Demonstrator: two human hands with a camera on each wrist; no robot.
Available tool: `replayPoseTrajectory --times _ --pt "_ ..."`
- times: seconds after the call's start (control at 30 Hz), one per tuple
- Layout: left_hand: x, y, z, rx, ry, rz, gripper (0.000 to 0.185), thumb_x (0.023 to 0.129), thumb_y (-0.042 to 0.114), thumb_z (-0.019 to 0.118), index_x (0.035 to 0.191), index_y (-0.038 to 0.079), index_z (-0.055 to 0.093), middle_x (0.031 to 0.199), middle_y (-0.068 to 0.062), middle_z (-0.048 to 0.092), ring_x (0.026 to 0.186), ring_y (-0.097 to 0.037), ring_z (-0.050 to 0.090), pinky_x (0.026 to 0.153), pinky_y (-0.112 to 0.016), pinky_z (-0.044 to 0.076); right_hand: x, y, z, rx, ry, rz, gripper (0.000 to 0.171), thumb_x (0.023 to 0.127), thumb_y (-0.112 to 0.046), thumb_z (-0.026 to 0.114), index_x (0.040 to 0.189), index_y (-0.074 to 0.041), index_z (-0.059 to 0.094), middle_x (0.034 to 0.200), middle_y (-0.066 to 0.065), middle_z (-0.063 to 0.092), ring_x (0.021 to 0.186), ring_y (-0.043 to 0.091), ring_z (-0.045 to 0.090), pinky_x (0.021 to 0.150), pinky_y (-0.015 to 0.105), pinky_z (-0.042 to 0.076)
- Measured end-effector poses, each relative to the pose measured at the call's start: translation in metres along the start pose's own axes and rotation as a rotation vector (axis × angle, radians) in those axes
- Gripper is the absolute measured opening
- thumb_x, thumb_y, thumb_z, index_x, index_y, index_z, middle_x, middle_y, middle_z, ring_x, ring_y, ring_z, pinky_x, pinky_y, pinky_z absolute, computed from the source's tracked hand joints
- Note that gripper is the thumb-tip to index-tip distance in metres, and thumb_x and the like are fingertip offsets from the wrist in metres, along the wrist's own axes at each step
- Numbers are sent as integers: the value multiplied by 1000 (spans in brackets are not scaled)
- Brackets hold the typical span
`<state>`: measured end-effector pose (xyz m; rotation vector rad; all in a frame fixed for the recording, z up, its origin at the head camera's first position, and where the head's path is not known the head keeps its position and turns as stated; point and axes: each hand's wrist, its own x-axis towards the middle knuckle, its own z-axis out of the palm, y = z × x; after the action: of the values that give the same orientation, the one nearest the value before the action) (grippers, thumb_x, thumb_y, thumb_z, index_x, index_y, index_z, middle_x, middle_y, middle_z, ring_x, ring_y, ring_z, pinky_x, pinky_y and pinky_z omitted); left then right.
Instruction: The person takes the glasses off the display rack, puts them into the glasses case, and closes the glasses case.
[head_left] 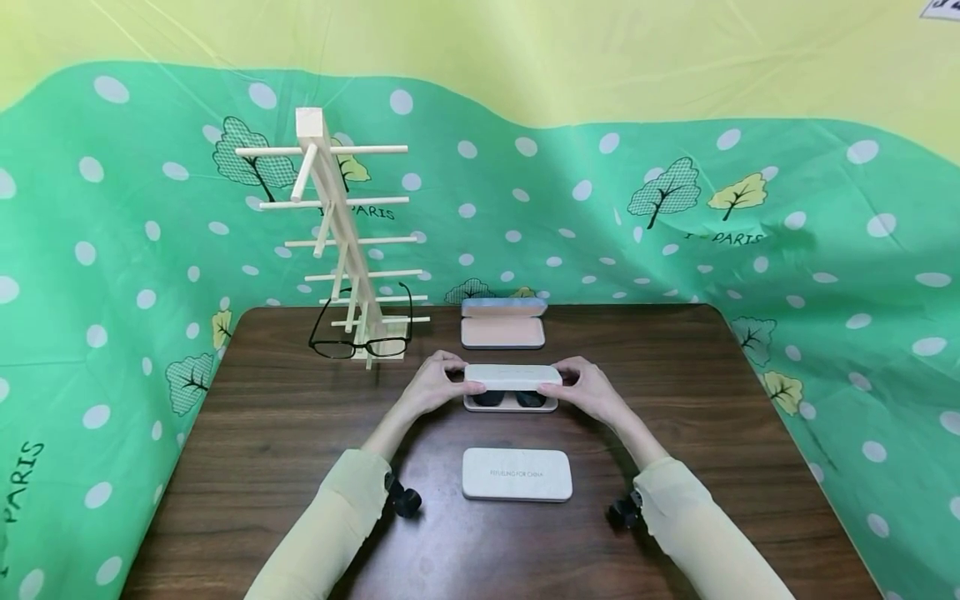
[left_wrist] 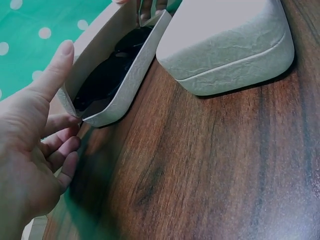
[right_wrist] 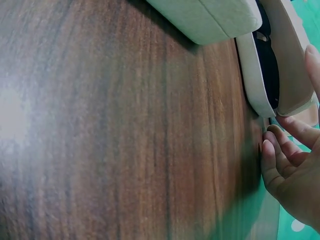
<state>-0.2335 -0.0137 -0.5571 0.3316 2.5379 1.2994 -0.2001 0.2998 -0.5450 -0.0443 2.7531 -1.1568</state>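
In the middle of the table, a white glasses case (head_left: 513,377) stands partly open, its lid tilted up at the back. Dark sunglasses (head_left: 489,399) lie in its lower half, also visible in the left wrist view as black lenses (left_wrist: 102,77). My left hand (head_left: 433,385) holds the left end of the lid, thumb on the front edge and fingers round the end. The lid's right end is pinched the same way by my right hand (head_left: 591,392). Nearer to me lies a closed white glasses case (head_left: 517,477) with small print on top.
A wooden rack (head_left: 348,242) with several pegs stands at the back left, with black-framed eyeglasses (head_left: 388,347) on it low down. Behind my hands sits another open case (head_left: 502,332) with a pink lining. A green patterned cloth (head_left: 570,217) hangs behind the table (head_left: 262,467).
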Motion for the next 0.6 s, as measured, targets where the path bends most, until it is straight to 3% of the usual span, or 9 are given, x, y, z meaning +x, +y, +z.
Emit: replayPoseTrajectory --times 0.33,0.6 --pt "-3 -2 1 18 -2 3 76 76 52 87 132 4 69 138 -9 59 135 -30 52 118 -45 41 -2 2 2 13 23 -36 63 78 -46 88 123 -6 72 127 16 68 121 32 60 104 48 47" --pt "-3 -4 3 30 5 14 76 75 52 89 132 5 69 140 -9 58 136 -31 50 118 -48 40 -3 6 5 -1 16 -43 66 76 -52 88 124 -10 72 130 12 65 116 27 61 92 37 50"
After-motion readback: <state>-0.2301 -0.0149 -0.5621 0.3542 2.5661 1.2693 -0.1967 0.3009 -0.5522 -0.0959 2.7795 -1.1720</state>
